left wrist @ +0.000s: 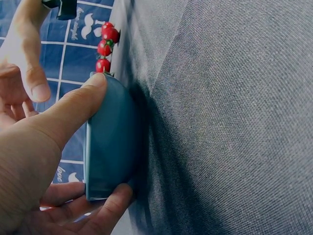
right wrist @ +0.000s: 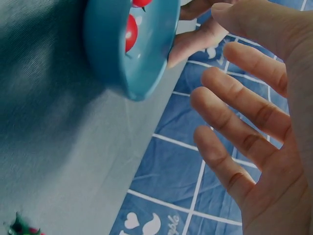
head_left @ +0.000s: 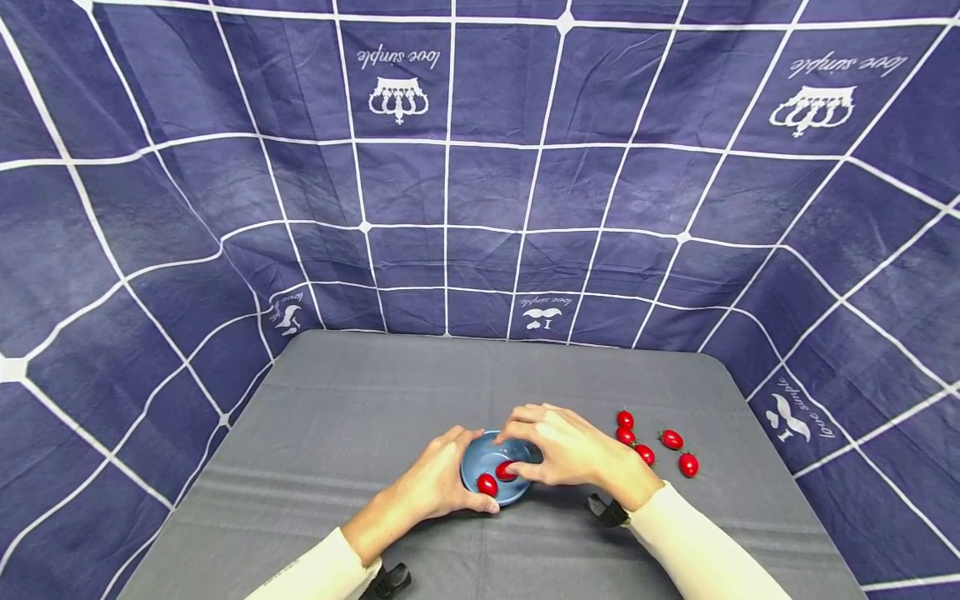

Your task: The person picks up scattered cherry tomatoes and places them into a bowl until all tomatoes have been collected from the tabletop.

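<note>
Left hand [head_left: 435, 478] clamped round blue bowl [head_left: 489, 456], lower centre of head view; two red tomatoes [head_left: 487, 485] inside. Right hand [head_left: 558, 447] above bowl, fingers [right wrist: 225, 117] apart. Five loose tomatoes [head_left: 672, 439] on tabletop [head_left: 390, 392], lower right.

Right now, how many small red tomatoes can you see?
7 small, glossy red tomatoes: two inside the round blue bowl, five on the grey cloth-covered table to its right, three nearer the right hand, two farther. That hand may hide more.
</note>
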`<state>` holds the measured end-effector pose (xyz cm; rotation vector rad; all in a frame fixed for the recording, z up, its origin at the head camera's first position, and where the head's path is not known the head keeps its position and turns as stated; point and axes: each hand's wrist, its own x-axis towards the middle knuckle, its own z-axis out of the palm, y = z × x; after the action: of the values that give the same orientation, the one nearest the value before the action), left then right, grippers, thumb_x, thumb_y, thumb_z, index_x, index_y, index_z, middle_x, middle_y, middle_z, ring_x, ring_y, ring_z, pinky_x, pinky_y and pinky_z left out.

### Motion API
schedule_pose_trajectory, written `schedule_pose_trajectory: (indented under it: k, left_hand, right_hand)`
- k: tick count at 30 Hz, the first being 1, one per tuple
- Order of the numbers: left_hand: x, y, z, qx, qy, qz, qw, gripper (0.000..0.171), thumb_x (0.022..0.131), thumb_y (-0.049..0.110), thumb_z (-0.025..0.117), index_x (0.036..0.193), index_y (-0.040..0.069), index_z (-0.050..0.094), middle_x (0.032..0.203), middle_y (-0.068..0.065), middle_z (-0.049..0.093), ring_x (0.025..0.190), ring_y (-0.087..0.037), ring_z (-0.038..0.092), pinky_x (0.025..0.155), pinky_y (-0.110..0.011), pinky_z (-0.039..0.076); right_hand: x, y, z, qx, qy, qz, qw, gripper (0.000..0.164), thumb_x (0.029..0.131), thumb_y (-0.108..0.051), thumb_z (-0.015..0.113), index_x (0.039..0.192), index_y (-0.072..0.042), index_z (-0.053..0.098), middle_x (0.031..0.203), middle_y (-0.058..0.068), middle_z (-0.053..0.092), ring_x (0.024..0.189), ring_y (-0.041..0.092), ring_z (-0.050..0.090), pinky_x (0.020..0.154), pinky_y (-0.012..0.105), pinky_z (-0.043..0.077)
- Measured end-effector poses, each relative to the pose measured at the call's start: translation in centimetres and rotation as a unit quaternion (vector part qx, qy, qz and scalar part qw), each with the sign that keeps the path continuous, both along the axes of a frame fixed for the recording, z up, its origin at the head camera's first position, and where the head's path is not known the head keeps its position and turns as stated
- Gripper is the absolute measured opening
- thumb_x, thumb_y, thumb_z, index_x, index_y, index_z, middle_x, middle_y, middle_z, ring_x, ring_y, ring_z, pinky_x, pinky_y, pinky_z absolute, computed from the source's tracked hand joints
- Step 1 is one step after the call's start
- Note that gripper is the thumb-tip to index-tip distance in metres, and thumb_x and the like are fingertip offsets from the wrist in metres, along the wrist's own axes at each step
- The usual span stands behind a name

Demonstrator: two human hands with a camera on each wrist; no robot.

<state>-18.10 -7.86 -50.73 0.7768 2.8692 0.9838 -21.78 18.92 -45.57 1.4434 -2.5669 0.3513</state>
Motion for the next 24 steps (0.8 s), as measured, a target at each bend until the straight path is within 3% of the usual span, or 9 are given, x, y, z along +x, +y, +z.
schedule_pose_trajectory:
  k: [24]
  left_hand:
    - [0.1,0.0,-0.3,0.007,0.014,0.007,0.9998,0.111,0.065,0.045,0.116,0.152,-0.004,0.069,0.131,-0.011,0.077,0.116,-0.032,0.078,0.107,-0.043,0.067]
  right_hand:
    - [0.2,6.5,-1.0,-0.022,-0.002,-0.062,0.998,0.042,0.091,-0.032,0.099,0.131,-0.027,0.084,0.121,-0.010,0.079,0.107,0.013,0.080,0.095,0.042,0.069]
